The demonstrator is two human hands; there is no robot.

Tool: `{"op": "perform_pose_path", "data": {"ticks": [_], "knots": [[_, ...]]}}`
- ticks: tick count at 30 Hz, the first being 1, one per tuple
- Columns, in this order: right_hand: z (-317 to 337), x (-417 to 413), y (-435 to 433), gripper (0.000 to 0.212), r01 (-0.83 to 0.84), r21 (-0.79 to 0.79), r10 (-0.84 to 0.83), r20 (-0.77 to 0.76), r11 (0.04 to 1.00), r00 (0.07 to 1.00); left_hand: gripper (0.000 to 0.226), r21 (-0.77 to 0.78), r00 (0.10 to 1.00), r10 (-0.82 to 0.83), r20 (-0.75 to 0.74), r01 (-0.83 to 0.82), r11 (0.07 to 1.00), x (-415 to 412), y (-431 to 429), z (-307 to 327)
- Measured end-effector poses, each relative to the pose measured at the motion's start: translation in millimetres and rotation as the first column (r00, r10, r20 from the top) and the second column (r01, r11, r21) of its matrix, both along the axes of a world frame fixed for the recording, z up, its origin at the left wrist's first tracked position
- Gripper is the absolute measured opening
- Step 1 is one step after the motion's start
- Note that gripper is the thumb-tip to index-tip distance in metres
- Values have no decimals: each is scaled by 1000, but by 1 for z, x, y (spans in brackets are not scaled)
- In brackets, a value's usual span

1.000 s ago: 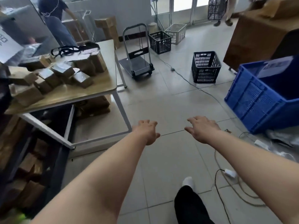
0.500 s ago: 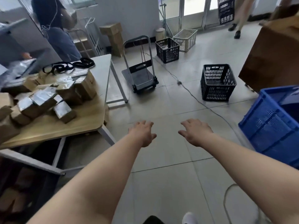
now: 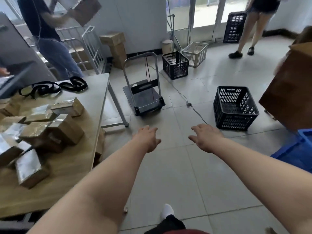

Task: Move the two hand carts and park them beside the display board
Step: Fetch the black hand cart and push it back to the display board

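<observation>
A hand cart [image 3: 144, 98] with a dark flat platform and an upright grey loop handle stands on the tiled floor ahead, beside the table's far corner. My left hand [image 3: 146, 139] and my right hand [image 3: 206, 137] are stretched out in front of me, palms down, fingers apart, holding nothing. Both hands are well short of the cart. A second metal frame [image 3: 89, 46], possibly another cart, leans by the back wall. I see no display board.
A table [image 3: 94, 92] with several brown boxes and black straps is on my left. Black crates [image 3: 235, 108] [image 3: 175, 66], a white basket [image 3: 195, 51], a cable [image 3: 190, 104] on the floor, a blue bin [image 3: 297, 152] and a brown cabinet [image 3: 290, 92] are around. One person [image 3: 49, 36] stands behind the table; another [image 3: 253, 26] walks at back right.
I have walked forward: the cart, crates and table have come closer and the blue bin has slid to the right edge. My hands stay outstretched and empty.
</observation>
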State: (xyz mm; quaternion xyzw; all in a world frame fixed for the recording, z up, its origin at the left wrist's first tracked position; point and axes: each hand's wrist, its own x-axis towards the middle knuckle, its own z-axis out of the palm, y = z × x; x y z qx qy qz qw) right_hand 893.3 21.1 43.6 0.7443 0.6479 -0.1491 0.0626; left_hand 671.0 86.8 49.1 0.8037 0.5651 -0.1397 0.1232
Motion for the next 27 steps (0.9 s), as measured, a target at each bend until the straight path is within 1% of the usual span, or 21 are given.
{"op": "perform_pose_path", "data": {"ticks": [3,10,13,17,19,23,27], "knots": [[0,6,63,56,10,-15,-10,5,1000,1000,61,-8,999,-25,-24,25,1000,6,65,0],[-4,22,194,55,-8,-31,7,-29,999,1000,63,-51,1000,7,-10,-7,999,19,192,-4],[-6,36,254,55,-46,8,46,-45,999,998,62,-31,1000,15,7,-15,999,31,247,-7],[-10,67,351,54,-100,81,105,-48,992,993,61,37,999,13,32,-14,999,56,341,-8],[-12,85,404,54,-135,116,140,-36,984,989,63,51,998,46,45,-48,997,69,389,-7],[-6,114,495,53,-199,84,204,-52,976,978,65,22,985,157,71,-159,987,95,473,2],[4,132,584,53,-251,89,255,-38,964,966,64,20,953,264,150,-270,963,113,541,10]]}}
